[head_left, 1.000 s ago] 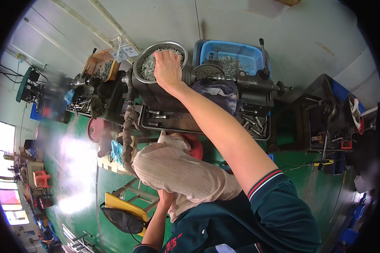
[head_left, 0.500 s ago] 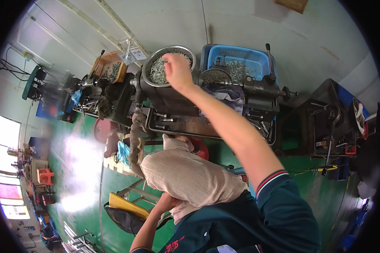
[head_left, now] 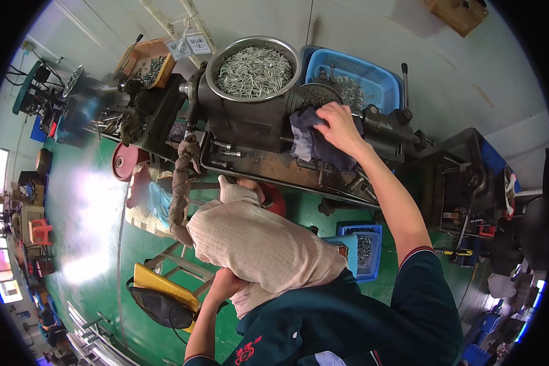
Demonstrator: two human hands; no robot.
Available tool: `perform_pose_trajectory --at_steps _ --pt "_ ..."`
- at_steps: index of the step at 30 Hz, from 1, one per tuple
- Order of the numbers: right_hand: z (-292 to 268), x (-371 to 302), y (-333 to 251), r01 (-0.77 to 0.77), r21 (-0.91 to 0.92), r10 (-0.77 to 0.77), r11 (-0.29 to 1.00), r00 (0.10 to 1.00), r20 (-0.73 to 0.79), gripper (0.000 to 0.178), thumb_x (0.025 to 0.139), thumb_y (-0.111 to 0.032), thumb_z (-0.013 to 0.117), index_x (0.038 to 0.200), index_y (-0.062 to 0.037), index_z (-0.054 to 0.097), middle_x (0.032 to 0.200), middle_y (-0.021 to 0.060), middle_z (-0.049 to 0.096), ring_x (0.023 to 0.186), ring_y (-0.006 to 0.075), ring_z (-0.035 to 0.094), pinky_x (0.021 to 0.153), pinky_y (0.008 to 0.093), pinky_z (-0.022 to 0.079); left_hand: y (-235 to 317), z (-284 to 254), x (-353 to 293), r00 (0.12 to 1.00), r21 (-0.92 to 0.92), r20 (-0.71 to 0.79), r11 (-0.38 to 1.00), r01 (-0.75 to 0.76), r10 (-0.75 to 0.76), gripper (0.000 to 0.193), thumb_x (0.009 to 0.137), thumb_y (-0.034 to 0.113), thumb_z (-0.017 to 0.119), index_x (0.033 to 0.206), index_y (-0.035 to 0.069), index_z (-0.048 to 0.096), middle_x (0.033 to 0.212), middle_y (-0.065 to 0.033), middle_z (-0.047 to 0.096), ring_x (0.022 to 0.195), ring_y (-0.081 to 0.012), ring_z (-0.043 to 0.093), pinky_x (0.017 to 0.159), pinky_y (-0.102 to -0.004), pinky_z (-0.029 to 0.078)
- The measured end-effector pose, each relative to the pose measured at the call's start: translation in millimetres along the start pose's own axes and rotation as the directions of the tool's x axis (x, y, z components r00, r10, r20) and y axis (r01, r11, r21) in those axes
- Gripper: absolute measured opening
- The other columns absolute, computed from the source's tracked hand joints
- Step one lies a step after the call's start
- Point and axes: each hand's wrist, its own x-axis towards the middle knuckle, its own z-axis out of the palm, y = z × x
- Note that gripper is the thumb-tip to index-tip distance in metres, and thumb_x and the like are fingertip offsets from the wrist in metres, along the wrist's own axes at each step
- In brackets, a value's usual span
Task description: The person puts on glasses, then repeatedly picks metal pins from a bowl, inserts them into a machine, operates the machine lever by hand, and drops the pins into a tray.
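Observation:
My right hand (head_left: 340,127) is closed on a dark blue cloth (head_left: 311,139) draped over the front of the machine (head_left: 241,122), its fingers pinching the upper part. Just behind the cloth is a round tray (head_left: 321,93) with small metal bits. A steel bowl (head_left: 210,74) heaped with small metal pins (head_left: 254,71) stands on top of the machine, left of that hand. Low on my lap, my left hand (head_left: 227,284) lies curled against the edge of a beige cloth (head_left: 265,241); its fingertips are hidden.
A blue basket (head_left: 381,68) with metal parts stands behind the machine. An upright lever (head_left: 405,82) rises at its right. A wooden box (head_left: 165,67) holds more parts at far left. Below are a blue crate (head_left: 375,259), a yellow stool seat (head_left: 155,280) and a red round container (head_left: 127,161).
My right hand has left the pins in the bowl and moved right and down onto the dark blue cloth. The view has shifted. My left hand stays at my lap.

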Motion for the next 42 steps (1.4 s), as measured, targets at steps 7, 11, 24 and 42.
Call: perform_pose_trajectory --at_steps 7,11,24,42 --pt "-42.9 -3.8 4.2 -0.035 0.302 0.141 0.953 0.932 -0.335 0.016 0.069 -0.002 0.057 0.081 0.0014 0.046 0.077 0.0136 0.047 0.072 0.0333 0.048 0.061 0.0339 0.04 1.3 3.5 -2.0 1.0 0.014 -0.017 1.0 0.025 -0.025 0.031 0.063 0.011 0.07 0.09 -0.001 0.06 0.085 -0.0139 0.063 0.079 -0.0229 0.061 0.07 -0.0298 0.046" --pt "-66.2 -9.5 8.6 -0.04 0.445 0.239 0.894 0.885 -0.4 0.014 0.073 -0.003 0.056 0.082 0.003 0.046 0.073 0.0101 0.044 0.066 0.0219 0.043 0.062 0.026 0.037 0.9 4.6 -0.3 0.999 -0.002 -0.006 0.999 0.034 -0.034 0.031 0.063 0.011 0.07 0.09 -0.001 0.06 0.085 -0.0136 0.063 0.08 -0.0231 0.061 0.071 -0.0298 0.046" --pt "-33.8 -28.8 -29.8 -0.012 0.072 0.023 0.997 0.989 -0.149 0.021 0.071 -0.005 0.058 0.089 -0.0003 0.048 0.083 0.011 0.045 0.075 0.0279 0.047 0.066 0.0326 0.04 1.8 3.4 1.6 0.998 -0.064 -0.01 0.996 0.066 -0.067 0.029 0.063 0.008 0.07 0.088 -0.001 0.061 0.081 -0.0102 0.063 0.073 -0.0159 0.059 0.068 -0.0278 0.046" --pt "-34.3 -69.3 -25.4 -0.06 0.054 0.073 0.997 0.956 -0.283 0.033 0.079 -0.004 0.053 0.112 0.0008 0.047 0.109 0.0155 0.048 0.102 0.0289 0.046 0.088 0.0364 0.036 -161.5 -192.2 -16.8 0.747 -0.426 -0.335 0.799 0.425 -0.575 0.022 0.076 0.025 0.061 0.076 0.003 0.064 0.061 -0.0006 0.057 0.054 -0.0087 0.051 0.05 -0.0214 0.042"
